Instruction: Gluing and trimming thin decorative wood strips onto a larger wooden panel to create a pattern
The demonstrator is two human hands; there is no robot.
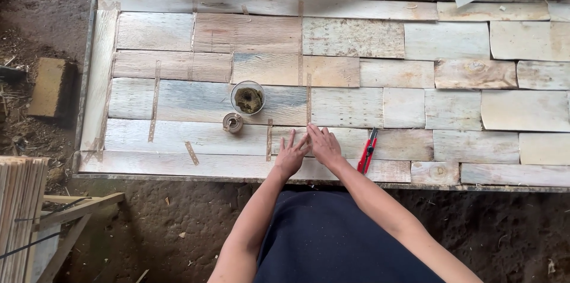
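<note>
- Left hand [292, 153], right hand [325, 144]: both flat, released, pressing veneer sheets [347, 108] at a near seam.
- Tape roll [232, 122], left; red cutter [368, 150], right, on desk [89, 81].
- Step, judged: smoothing a joint.

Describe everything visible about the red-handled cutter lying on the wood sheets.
The red-handled cutter is a slim utility knife with a red body and black parts along it. It lies flat and slightly slanted on the pale veneer sheets, near the front edge. It sits just beside the right hand, untouched by it. Whether the blade is out cannot be told.
</note>
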